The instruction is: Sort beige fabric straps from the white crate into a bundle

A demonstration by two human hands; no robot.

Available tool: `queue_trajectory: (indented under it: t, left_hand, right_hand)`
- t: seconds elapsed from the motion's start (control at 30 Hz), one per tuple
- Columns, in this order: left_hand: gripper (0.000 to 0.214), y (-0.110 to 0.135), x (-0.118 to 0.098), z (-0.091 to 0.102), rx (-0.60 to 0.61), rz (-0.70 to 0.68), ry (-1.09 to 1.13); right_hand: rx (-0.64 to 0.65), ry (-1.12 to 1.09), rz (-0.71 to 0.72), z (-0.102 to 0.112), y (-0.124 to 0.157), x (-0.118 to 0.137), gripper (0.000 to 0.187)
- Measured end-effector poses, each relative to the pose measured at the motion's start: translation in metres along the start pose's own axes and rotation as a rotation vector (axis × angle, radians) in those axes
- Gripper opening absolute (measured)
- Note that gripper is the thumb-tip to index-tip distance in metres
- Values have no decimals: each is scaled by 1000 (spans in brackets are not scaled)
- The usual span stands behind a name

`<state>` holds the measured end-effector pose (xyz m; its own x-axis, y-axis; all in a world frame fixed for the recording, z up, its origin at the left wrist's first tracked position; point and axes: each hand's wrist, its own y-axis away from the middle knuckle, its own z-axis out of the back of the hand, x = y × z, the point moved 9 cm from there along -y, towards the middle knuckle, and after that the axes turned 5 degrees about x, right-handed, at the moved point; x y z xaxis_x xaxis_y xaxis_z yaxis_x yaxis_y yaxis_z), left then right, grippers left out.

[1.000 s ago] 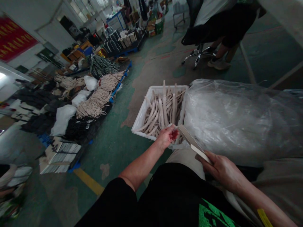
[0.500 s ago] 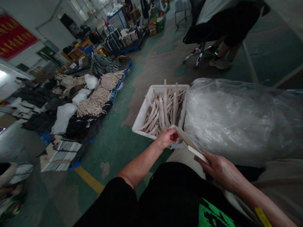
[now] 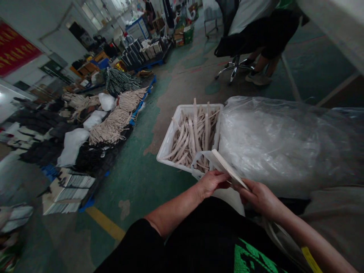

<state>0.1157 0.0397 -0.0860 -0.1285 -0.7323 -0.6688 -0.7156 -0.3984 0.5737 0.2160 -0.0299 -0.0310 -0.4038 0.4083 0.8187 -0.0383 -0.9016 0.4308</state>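
Note:
My right hand [image 3: 257, 195] is wrapped around the lower end of a flat beige strap [image 3: 227, 167], which slants up and to the left. Against the strap's lower left side, my left hand [image 3: 213, 184] has its fingers closed; its fingertips are partly hidden there. A translucent, plastic-looking band [image 3: 197, 157] curves out from the strap's upper part, over the near edge of a white plastic crate [image 3: 167, 140]. Many loose beige straps [image 3: 186, 138] fill that crate, some standing up above its rim.
A large clear plastic bag [image 3: 267, 144] of pale material lies right of the crate. Strap bundles [image 3: 108, 127] sit on pallets at left. Beyond, a person [image 3: 264, 41] is beside a black wheeled chair [image 3: 231, 49]. A pale surface edge [image 3: 335, 30] juts in at upper right.
My left hand has moved down and right along the strap, closer to my right hand. The strap's upper end now points free, and the translucent band shows beside it.

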Motion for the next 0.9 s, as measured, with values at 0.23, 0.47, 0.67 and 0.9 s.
queue_trajectory:
  t: [0.23, 0.47, 0.67, 0.9]
  left_hand:
    - [64, 10, -21, 17, -110, -46, -108]
    - [65, 21, -26, 19, -152, -77, -123]
    - [59, 23, -22, 20, -124, -45, -88]
    - [55, 23, -12, -3, -45, -51, 109]
  right_hand:
    - [8, -146, -17, 10, 8, 2, 45]
    - [-157, -341, -212, 27, 12, -31, 49]
    - [124, -339, -202, -1, 18, -25, 51]
    - [65, -289, -83, 7, 8, 3, 47]
